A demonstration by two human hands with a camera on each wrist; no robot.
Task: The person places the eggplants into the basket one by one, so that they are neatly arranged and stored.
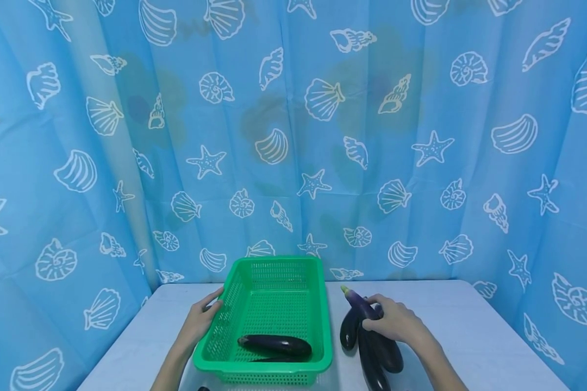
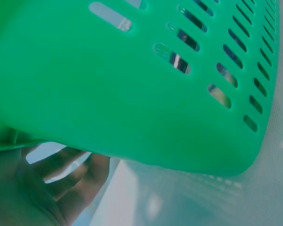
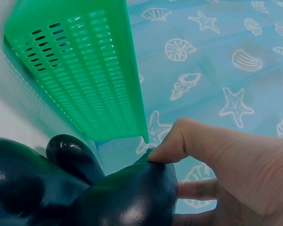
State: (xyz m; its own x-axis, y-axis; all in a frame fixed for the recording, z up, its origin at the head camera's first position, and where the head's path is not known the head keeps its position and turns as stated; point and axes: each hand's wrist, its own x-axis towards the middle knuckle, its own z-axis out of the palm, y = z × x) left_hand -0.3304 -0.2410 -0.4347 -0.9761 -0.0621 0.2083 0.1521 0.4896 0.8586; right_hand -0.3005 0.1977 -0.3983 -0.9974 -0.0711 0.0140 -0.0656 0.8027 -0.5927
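Note:
A green plastic basket [image 1: 326, 326] holds a dark eggplant [image 1: 275, 344] lying crosswise near its front, with part of another below it. My left hand [image 1: 201, 316] is at the basket's left side, its fingers touching the outer wall under the rim. To the right of the basket, my right hand [image 1: 390, 321] grips an eggplant [image 1: 356, 300] with a pale green tip, thumb on one side and fingers on the other. Under and around that hand lie several more dark eggplants [image 1: 370, 364]; the right wrist view shows their glossy bodies [image 3: 19, 174] close up.
The basket stands on a table with a pale cover [image 1: 450, 309]. A blue curtain [image 1: 293, 136] printed with white shells and starfish hangs behind and at both sides. A small dark tip [image 1: 203, 389] shows at the bottom edge, in front of the basket.

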